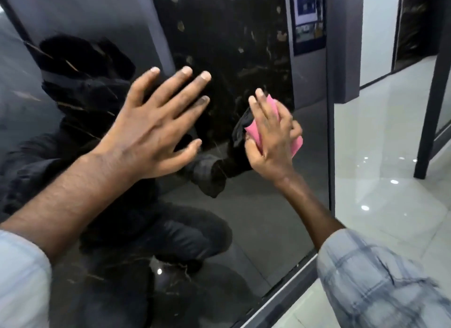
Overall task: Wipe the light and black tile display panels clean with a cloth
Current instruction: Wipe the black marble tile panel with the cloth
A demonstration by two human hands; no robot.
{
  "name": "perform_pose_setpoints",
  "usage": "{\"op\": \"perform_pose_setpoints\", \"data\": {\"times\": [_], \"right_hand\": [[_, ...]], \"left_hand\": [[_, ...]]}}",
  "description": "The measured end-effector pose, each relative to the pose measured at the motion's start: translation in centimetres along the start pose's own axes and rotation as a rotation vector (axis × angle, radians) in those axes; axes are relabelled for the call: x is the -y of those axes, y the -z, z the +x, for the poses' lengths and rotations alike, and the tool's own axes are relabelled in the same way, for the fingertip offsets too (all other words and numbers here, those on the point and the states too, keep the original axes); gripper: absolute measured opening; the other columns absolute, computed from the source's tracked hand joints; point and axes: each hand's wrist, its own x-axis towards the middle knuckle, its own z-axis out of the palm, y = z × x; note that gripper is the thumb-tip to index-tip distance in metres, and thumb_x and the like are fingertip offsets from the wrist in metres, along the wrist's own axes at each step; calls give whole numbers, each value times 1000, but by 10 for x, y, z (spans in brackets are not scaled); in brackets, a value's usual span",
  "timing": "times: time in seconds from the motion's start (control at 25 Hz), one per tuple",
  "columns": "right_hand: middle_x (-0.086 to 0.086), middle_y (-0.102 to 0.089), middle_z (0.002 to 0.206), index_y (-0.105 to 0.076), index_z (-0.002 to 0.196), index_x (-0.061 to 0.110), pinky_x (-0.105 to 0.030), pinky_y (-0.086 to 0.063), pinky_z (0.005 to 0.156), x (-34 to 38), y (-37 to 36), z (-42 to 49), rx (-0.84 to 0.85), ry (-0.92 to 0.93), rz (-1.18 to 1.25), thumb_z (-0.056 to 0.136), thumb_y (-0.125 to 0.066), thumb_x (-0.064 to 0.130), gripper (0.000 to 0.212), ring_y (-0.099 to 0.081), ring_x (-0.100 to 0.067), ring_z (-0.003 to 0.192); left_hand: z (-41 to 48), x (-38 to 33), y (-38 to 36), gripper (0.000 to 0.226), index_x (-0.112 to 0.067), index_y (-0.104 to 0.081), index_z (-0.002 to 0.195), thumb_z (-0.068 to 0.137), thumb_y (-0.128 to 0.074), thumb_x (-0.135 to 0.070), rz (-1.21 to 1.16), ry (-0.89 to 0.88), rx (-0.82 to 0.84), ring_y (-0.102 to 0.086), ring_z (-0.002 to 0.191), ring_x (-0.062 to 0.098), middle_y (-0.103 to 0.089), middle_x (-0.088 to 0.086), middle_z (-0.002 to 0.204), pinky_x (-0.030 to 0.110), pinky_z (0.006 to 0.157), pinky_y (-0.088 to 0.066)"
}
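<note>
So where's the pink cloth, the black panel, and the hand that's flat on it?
pink cloth [253, 130]: head view, its bare left corner.
black panel [268, 205]: head view, bare glossy face low down.
left hand [156, 129]: head view, back of the hand.

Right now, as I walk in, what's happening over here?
A person is cleaning a glossy black tile panel. Their right hand holds a pink cloth against the panel near its right edge, while the left hand is spread flat on the surface beside it. How much is already clean can't be told.
</note>
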Motion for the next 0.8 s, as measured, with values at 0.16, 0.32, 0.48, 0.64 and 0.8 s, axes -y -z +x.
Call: {"op": "perform_pose_setpoints", "data": {"times": [0.16, 0.32, 0.48, 0.64, 0.8], "right_hand": [[10, -23, 169, -30, 161, 26, -52, -26, 112, 13, 6, 95, -166, -649, 79, 91, -34, 45, 73, -33, -22, 146], [8, -26, 168, -33, 160, 23, -47, -26, 103, 48, 12, 103, -62, 40, -63, 87, -45, 39, 76, -35, -25, 145], [15, -28, 166, -36, 158, 33, -47, -28, 104, 19, 20, 157, -87, -23, -32, 87, -48, 41, 73, -37, -21, 143], [12, -16, 170, -19, 164, 30, -50, -23, 109, 51, 26, 225, -127, -642, 126, 96, -36, 43, 71, -28, -28, 146], [12, -27, 167, -32, 160, 31, -45, -29, 100, 102, 34, 228, -29, 282, -36, 89, -50, 41, 74, -34, -22, 144]], "left_hand": [[9, 24, 14, 67, -8, -48, 153, 100, -45, -50, 73, 12, 7, -21, 159, 30, -21, 10, 172, 55, 124, -20], [3, 19, 7, 73, -4, -47, 154, 98, -46, -51, 122, 38, 28, -25, 158, 33, -29, 14, 169, 57, 126, -20], [3, 15, 4, 77, -3, -41, 157, 97, -48, -51, 151, 49, 61, -17, 160, 33, -22, 15, 171, 59, 127, -19], [4, 15, 3, 75, -4, -44, 156, 96, -52, -49, 144, 57, 56, -20, 159, 32, -24, 14, 171, 58, 126, -21], [4, 14, 6, 72, -5, -49, 153, 95, -54, -46, 110, 73, 39, -24, 158, 31, -29, 13, 169, 57, 125, -24]]}}
